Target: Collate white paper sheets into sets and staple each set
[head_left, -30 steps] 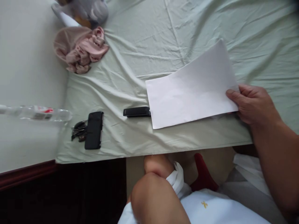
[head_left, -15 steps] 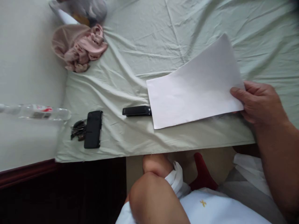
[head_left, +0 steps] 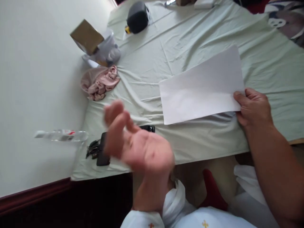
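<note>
My right hand pinches the right edge of a white sheet of paper, thumb on top and fingers beneath. The sheet is held over the cloth-covered bed, bending slightly with its far right corner raised. My left hand is raised in front of me, palm showing and bare, its fingers loosely bent and smeared by motion. Behind it lies a black stapler, mostly hidden by the hand. A black phone is partly covered by the left fingers, with a bunch of keys beside it.
Along the wall lie a clear plastic bottle, a crumpled pink cloth and a plastic bag with a brown box. Farther back are a black case and a yellow tape measure. A pale green sheet covers the surface.
My left hand has come into view from below, in front of the stapler and phone. The right hand still grips the paper. The view has tilted up, showing more of the far side.
</note>
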`<state>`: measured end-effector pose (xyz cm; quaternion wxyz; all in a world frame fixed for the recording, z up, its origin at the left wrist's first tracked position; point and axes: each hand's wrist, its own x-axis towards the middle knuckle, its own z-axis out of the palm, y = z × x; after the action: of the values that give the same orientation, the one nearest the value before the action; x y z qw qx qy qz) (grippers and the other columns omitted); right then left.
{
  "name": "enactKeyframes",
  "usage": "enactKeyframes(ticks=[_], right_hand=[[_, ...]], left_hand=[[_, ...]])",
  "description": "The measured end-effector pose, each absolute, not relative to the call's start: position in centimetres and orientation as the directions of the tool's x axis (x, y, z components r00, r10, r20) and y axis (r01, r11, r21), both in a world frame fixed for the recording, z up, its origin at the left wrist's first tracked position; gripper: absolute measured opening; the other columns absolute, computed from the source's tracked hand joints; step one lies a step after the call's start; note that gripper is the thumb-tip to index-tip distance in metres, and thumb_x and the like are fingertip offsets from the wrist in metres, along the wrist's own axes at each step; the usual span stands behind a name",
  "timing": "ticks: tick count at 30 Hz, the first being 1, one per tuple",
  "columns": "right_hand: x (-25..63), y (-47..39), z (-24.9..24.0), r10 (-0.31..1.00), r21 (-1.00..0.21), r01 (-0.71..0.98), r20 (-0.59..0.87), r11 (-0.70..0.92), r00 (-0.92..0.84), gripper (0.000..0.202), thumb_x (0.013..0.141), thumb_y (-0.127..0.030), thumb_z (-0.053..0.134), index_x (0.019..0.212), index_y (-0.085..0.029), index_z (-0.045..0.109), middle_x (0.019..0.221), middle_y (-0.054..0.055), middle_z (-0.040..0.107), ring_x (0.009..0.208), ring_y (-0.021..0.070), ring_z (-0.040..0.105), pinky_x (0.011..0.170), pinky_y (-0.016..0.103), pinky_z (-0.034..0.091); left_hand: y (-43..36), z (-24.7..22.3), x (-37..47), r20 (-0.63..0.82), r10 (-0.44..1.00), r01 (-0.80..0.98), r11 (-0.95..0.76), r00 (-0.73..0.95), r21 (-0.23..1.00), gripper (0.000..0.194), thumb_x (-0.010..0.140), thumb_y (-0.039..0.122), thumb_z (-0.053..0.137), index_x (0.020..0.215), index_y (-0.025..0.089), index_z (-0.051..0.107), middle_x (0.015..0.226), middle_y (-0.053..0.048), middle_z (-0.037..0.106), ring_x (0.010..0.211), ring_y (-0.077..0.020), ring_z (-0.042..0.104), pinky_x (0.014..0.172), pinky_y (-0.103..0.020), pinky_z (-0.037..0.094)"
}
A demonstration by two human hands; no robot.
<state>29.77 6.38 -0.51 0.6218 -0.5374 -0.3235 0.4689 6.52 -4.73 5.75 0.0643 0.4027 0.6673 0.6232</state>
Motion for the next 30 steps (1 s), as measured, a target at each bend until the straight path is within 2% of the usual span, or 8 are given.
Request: enactKeyframes(ticks=[3, 6, 8, 14, 18, 23, 27, 30], right_hand=[[30.7, 6.8, 0.1, 0.923, -0.944, -0.328, -0.152, -0.029, 0.355, 0.025, 0.064, -0.029, 0.088, 0.075, -0.022, 0.066, 0.068, 0.000, 0.065, 0.064, 0.0174, 0.064, 0.066, 0.034, 0.058], [31.3, 6.9, 0.6, 0.933, -0.923, -0.376, -0.204, -0.082, 0.297, 0.025, 0.060, -0.025, 0.090, 0.074, -0.022, 0.069, 0.067, -0.002, 0.066, 0.059, 0.0140, 0.060, 0.060, 0.029, 0.056], [31.5, 6.9, 0.7, 0.948, -0.919, -0.383, -0.197, -0.089, 0.252, 0.018, 0.064, -0.021, 0.085, 0.077, -0.021, 0.073, 0.071, -0.001, 0.070, 0.059, 0.0127, 0.061, 0.059, 0.026, 0.055], [32.6, 6.4, 0.4, 0.977, -0.941, -0.328, -0.145, -0.087, 0.156, 0.008, 0.076, -0.018, 0.076, 0.083, -0.021, 0.077, 0.077, -0.001, 0.073, 0.063, 0.0126, 0.066, 0.065, 0.025, 0.058], [33.4, 6.3, 0.6, 0.956, -0.930, -0.293, -0.265, -0.221, 0.122, 0.024, 0.070, -0.008, 0.075, 0.088, -0.022, 0.079, 0.078, -0.002, 0.074, 0.066, 0.0104, 0.067, 0.059, 0.018, 0.054], [33.8, 6.5, 0.3, 0.923, -0.930, -0.212, -0.341, -0.302, 0.178, 0.024, 0.070, -0.002, 0.071, 0.086, -0.019, 0.078, 0.074, -0.001, 0.072, 0.062, 0.0094, 0.064, 0.054, 0.016, 0.048], [33.5, 6.7, -0.2, 0.918, -0.950, -0.205, -0.286, -0.234, 0.276, 0.020, 0.073, -0.002, 0.071, 0.082, -0.018, 0.077, 0.071, -0.001, 0.071, 0.060, 0.0091, 0.061, 0.054, 0.017, 0.047], [32.8, 6.9, -0.2, 0.909, -0.960, -0.222, -0.240, -0.170, 0.340, 0.013, 0.073, -0.007, 0.078, 0.072, -0.018, 0.071, 0.068, -0.003, 0.068, 0.056, 0.0079, 0.057, 0.054, 0.018, 0.047]], left_hand=[[-0.8, 5.6, 4.8, 0.418, 0.565, 0.367, -0.208, -0.712, 0.907, 0.026, 0.100, 0.025, 0.046, 0.122, 0.017, 0.056, 0.146, -0.011, 0.057, 0.146, -0.0210, 0.047, 0.125, -0.041, 0.033], [1.3, 3.8, 2.6, -0.152, 0.700, -0.136, 0.079, -0.698, 0.988, 0.016, 0.093, 0.026, 0.058, 0.108, 0.019, 0.059, 0.124, -0.009, 0.066, 0.124, -0.0210, 0.063, 0.107, -0.037, 0.049], [1.5, 2.7, 1.7, -0.291, 0.806, -0.307, 0.144, -0.515, 0.941, 0.021, 0.089, 0.037, 0.067, 0.103, 0.021, 0.063, 0.109, -0.007, 0.071, 0.108, -0.0206, 0.070, 0.092, -0.032, 0.056], [0.9, 1.6, 1.6, -0.166, 0.908, -0.229, 0.080, -0.386, 0.970, 0.039, 0.055, 0.034, 0.099, 0.078, 0.019, 0.072, 0.075, 0.002, 0.072, 0.064, -0.0103, 0.062, 0.060, -0.020, 0.050], [0.9, 1.1, 1.8, -0.048, 0.886, -0.087, 0.008, -0.461, 0.996, 0.046, 0.061, 0.046, 0.099, 0.063, 0.018, 0.063, 0.056, 0.007, 0.056, 0.051, -0.0049, 0.046, 0.050, -0.017, 0.038], [0.9, 0.8, 2.3, -0.084, 0.923, -0.084, 0.056, -0.376, 0.995, 0.048, 0.072, 0.063, 0.088, 0.077, 0.018, 0.072, 0.068, 0.002, 0.068, 0.062, -0.0120, 0.059, 0.059, -0.023, 0.046], [1.0, 0.5, 2.3, -0.170, 0.952, -0.095, 0.150, -0.256, 0.984, 0.052, 0.060, 0.054, 0.098, 0.089, 0.017, 0.077, 0.070, 0.002, 0.070, 0.061, -0.0115, 0.058, 0.059, -0.023, 0.046], [1.0, 0.2, 1.8, -0.171, 0.927, -0.067, 0.157, -0.334, 0.985, 0.050, 0.056, 0.052, 0.100, 0.073, 0.016, 0.070, 0.059, 0.005, 0.061, 0.052, -0.0075, 0.049, 0.052, -0.020, 0.040]])
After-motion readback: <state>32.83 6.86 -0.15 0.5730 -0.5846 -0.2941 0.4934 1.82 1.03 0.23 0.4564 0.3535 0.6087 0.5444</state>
